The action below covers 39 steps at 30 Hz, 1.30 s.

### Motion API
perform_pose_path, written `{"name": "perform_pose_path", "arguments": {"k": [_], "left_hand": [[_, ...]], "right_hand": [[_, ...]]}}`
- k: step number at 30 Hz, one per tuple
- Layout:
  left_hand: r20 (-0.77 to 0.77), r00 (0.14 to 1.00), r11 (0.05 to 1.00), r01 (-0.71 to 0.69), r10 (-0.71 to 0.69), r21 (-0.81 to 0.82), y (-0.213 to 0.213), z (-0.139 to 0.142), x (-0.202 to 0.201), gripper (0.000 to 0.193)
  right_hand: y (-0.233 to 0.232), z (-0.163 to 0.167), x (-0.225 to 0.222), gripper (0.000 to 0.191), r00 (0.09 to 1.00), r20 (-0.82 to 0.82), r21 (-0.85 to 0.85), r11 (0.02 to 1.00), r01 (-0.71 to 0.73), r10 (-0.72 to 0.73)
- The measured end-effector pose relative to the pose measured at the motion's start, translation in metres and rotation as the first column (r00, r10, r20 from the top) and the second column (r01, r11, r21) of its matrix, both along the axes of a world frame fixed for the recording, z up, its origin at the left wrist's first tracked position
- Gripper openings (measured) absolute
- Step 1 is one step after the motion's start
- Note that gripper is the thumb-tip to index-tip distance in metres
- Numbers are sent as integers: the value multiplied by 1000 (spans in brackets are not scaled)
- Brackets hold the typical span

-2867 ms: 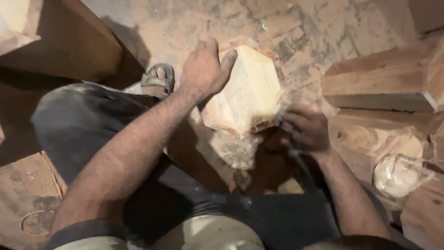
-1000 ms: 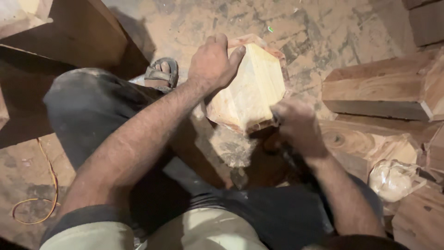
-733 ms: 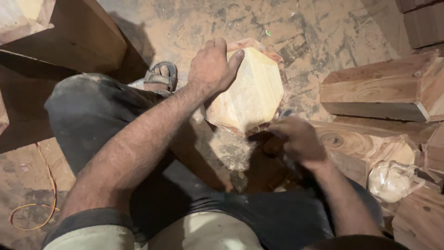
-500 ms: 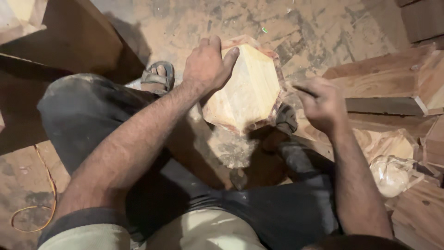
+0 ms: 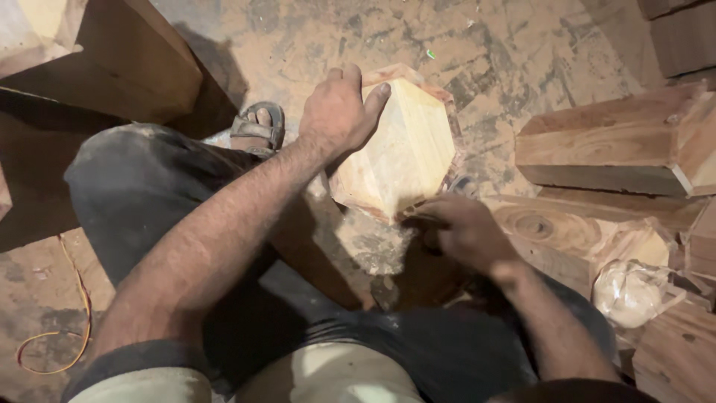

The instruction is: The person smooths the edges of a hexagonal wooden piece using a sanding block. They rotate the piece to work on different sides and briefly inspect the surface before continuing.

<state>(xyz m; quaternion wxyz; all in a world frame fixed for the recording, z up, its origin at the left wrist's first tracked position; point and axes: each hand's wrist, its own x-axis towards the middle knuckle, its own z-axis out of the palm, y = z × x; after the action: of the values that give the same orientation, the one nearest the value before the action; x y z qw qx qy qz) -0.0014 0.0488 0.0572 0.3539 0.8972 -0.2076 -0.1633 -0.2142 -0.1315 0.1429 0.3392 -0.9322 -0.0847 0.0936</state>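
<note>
I see the faceted wood block (image 5: 399, 145) propped on the dusty floor (image 5: 522, 52) between my knees; it looks heavy, stiff and rough. My left hand (image 5: 339, 112) clamps its top edge; my right hand (image 5: 466, 231), fingers curled, touches its lower edge, contents hidden.

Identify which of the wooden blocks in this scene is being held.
The pale six-sided block, gripped on top by the left hand; the other blocks lie untouched on the floor.
</note>
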Motion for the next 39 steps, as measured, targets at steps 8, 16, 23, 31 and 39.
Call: {"name": "perform_pose_path", "arguments": {"k": [8, 16, 23, 31, 39], "left_hand": [[-14, 1000, 1000, 0, 0, -5, 5, 4, -1, 56], [-26, 1000, 1000, 2, -1, 28, 8, 4, 1, 56], [-30, 1000, 999, 3, -1, 48, 7, 5, 3, 56], [-15, 1000, 999, 17, -17, 37, 8, 0, 2, 57], [-16, 1000, 1000, 4, -3, 31, 6, 4, 1, 57]], "right_hand": [[-55, -5, -6, 21, 849, 123, -124, 841, 526, -513], [-43, -17, 35, 42, 902, 429, -346, 932, 106, 57], [-30, -16, 9, 40, 939, 332, -117, 992, -55, 91], [-23, -45, -16, 25, 900, 425, -230, 949, 215, -101], [-14, -59, -37, 27, 854, 503, -618, 745, 250, 131]]}}
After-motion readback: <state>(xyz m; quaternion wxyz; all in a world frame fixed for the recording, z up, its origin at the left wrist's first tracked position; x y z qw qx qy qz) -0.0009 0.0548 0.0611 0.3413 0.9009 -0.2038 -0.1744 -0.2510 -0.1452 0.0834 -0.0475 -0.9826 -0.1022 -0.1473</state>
